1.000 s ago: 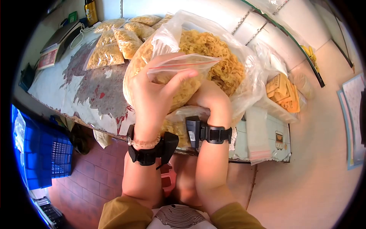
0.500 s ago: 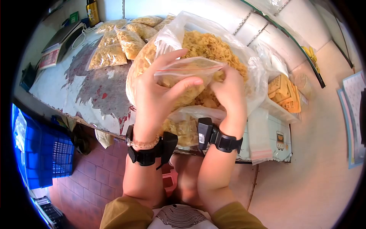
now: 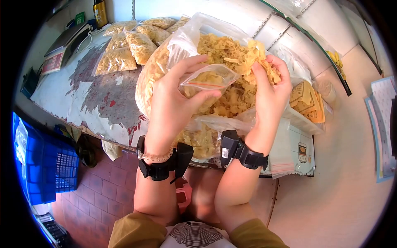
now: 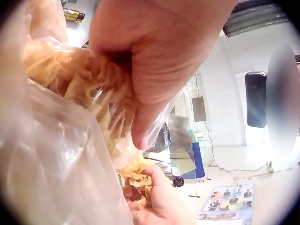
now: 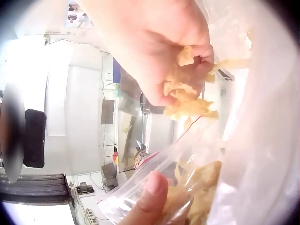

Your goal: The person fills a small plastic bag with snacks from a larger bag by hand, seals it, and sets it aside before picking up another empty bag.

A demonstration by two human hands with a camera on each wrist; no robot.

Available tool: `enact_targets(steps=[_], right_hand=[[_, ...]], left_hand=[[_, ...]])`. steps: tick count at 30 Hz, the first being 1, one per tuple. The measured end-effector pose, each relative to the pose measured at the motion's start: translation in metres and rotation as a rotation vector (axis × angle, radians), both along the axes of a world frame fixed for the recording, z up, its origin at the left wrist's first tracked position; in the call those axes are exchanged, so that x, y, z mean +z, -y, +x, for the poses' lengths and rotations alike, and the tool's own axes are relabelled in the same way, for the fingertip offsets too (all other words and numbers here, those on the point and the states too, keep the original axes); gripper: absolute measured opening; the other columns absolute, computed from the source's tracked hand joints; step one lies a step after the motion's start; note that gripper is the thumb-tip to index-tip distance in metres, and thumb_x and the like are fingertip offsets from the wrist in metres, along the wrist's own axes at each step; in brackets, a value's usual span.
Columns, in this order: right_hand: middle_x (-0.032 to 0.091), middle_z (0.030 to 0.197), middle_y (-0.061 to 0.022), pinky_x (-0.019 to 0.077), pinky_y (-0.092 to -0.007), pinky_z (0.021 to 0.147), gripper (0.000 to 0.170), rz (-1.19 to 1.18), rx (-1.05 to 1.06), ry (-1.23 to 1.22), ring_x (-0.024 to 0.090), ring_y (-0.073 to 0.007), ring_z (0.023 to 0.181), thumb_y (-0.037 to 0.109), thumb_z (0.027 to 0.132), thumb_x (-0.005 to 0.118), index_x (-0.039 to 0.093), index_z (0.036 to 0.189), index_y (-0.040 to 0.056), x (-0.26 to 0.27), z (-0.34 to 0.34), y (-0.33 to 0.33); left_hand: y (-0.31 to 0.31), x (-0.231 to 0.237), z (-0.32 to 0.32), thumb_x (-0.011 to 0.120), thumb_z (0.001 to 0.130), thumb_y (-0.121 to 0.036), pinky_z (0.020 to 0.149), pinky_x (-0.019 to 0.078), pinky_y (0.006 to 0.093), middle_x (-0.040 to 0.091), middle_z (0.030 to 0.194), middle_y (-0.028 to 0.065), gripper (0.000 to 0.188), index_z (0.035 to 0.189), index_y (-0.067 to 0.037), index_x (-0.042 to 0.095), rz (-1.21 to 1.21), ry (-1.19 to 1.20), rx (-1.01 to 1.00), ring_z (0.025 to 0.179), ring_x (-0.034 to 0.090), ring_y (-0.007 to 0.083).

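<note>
In the head view my left hand [image 3: 167, 103] grips a clear zip bag [image 3: 213, 78] with a red seal line, its mouth spread between thumb and fingers. Pale yellow dried flakes lie inside the zip bag. My right hand [image 3: 273, 95] pinches a clump of the same curled flakes [image 3: 257, 62], just right of the bag's mouth. Below both hands, a large clear plastic bag [image 3: 184, 41] stands wide at the top, full of loose flakes [image 3: 227, 47]. The right wrist view shows the clump [image 5: 187, 105] close over the zip bag's red-lined edge.
Several filled bags [image 3: 120, 60] lie at the back left of the worn table [image 3: 87, 99], near a scale [image 3: 66, 43] and a gold can [image 3: 99, 14]. To the right are a tray [image 3: 308, 122] with orange packets [image 3: 308, 99] and flat zip bags [image 3: 281, 157]. A blue crate [image 3: 45, 161] stands lower left.
My right hand has come out of the big bag's flakes and moved up and right, now with a clump in its fingers. The zip bag's mouth has spread wider in my left hand.
</note>
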State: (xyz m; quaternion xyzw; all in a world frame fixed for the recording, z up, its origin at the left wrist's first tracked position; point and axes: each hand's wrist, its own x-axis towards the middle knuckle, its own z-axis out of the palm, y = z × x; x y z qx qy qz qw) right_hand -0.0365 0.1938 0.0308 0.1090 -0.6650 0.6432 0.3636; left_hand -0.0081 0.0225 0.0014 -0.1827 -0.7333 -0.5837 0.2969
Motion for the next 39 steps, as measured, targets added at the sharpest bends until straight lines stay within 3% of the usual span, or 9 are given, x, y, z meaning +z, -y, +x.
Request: enact_targets(steps=[10, 13, 16, 18, 23, 26, 27, 34, 39], right_hand=[[0.063, 0.093, -0.0004, 0.0476, -0.0222, 0.076, 0.017, 0.208, 0.314, -0.069, 0.059, -0.0078, 0.085, -0.007, 0.081, 0.070, 0.062, 0.094, 0.0005, 0.003, 0.011, 0.005], [0.065, 0.093, -0.0024, 0.0476, -0.0240, 0.079, 0.018, 0.338, 0.393, -0.064, 0.061, -0.0112, 0.087, -0.010, 0.078, 0.068, 0.063, 0.092, -0.0001, 0.008, 0.014, 0.007], [0.065, 0.091, -0.0048, 0.0473, -0.0253, 0.081, 0.020, 0.387, 0.356, -0.079, 0.062, -0.0143, 0.087, -0.012, 0.076, 0.067, 0.062, 0.092, -0.0007, 0.009, 0.013, 0.009], [0.065, 0.090, -0.0056, 0.0476, -0.0257, 0.080, 0.020, 0.400, 0.301, -0.090, 0.062, -0.0150, 0.086, -0.012, 0.075, 0.067, 0.062, 0.091, -0.0008, 0.008, 0.010, 0.012], [0.064, 0.087, -0.0071, 0.0487, -0.0265, 0.076, 0.020, 0.459, 0.199, -0.121, 0.062, -0.0162, 0.083, -0.011, 0.074, 0.069, 0.060, 0.088, -0.0007, 0.004, 0.006, 0.020], [0.065, 0.086, -0.0074, 0.0491, -0.0267, 0.073, 0.020, 0.407, 0.323, -0.031, 0.062, -0.0157, 0.080, -0.010, 0.073, 0.069, 0.060, 0.087, -0.0010, 0.002, 0.007, 0.022], [0.065, 0.085, -0.0071, 0.0490, -0.0266, 0.072, 0.019, 0.431, 0.322, -0.021, 0.062, -0.0144, 0.079, -0.009, 0.074, 0.070, 0.060, 0.089, -0.0014, 0.004, 0.009, 0.022], [0.066, 0.088, -0.0039, 0.0476, -0.0240, 0.069, 0.018, 0.376, 0.441, 0.211, 0.058, -0.0075, 0.078, 0.012, 0.092, 0.066, 0.061, 0.101, -0.0023, 0.008, 0.016, 0.022], [0.059, 0.087, -0.0008, 0.0447, -0.0229, 0.066, 0.015, 0.249, 0.466, 0.137, 0.052, -0.0063, 0.076, 0.011, 0.096, 0.059, 0.055, 0.104, 0.0001, 0.005, 0.011, 0.035]], left_hand=[[-0.004, -0.002, -0.002, 0.086, 0.069, -0.008, 0.088, 0.0507, 0.0299, 0.070, 0.109, 0.0117, 0.052, 0.116, 0.002, 0.064, 0.072, 0.048, 0.053, 0.100, 0.066, 0.0165], [-0.003, -0.005, -0.004, 0.086, 0.070, -0.011, 0.085, 0.0526, 0.0333, 0.070, 0.106, 0.0166, 0.053, 0.115, 0.002, 0.062, 0.020, 0.018, 0.086, 0.101, 0.068, 0.0244], [-0.001, 0.000, 0.002, 0.087, 0.069, -0.014, 0.081, 0.0533, 0.0328, 0.071, 0.101, 0.0166, 0.052, 0.112, 0.003, 0.063, 0.023, 0.137, 0.026, 0.095, 0.070, 0.0238], [-0.002, -0.003, 0.000, 0.088, 0.068, -0.011, 0.082, 0.0510, 0.0278, 0.071, 0.103, 0.0084, 0.048, 0.108, 0.003, 0.065, 0.019, 0.119, -0.011, 0.091, 0.065, 0.0127], [-0.003, -0.003, 0.002, 0.086, 0.071, -0.008, 0.080, 0.0509, 0.0267, 0.070, 0.099, 0.0064, 0.046, 0.109, 0.003, 0.063, 0.060, 0.111, -0.037, 0.091, 0.064, 0.0103], [-0.001, -0.002, 0.001, 0.086, 0.070, -0.010, 0.078, 0.0518, 0.0288, 0.070, 0.098, 0.0115, 0.050, 0.112, 0.004, 0.062, 0.072, 0.162, -0.025, 0.089, 0.065, 0.0144], [0.000, -0.002, 0.000, 0.086, 0.069, -0.012, 0.076, 0.0526, 0.0311, 0.070, 0.097, 0.0169, 0.053, 0.113, 0.005, 0.061, 0.054, 0.139, 0.015, 0.086, 0.067, 0.0190], [-0.006, -0.009, -0.002, 0.086, 0.069, -0.011, 0.078, 0.0527, 0.0309, 0.070, 0.099, 0.0176, 0.061, 0.121, 0.006, 0.059, 0.178, 0.085, 0.030, 0.088, 0.067, 0.0188], [-0.010, -0.013, -0.006, 0.085, 0.070, -0.009, 0.076, 0.0535, 0.0303, 0.070, 0.096, 0.0168, 0.059, 0.120, 0.006, 0.059, 0.128, -0.034, 0.065, 0.083, 0.068, 0.0187]])
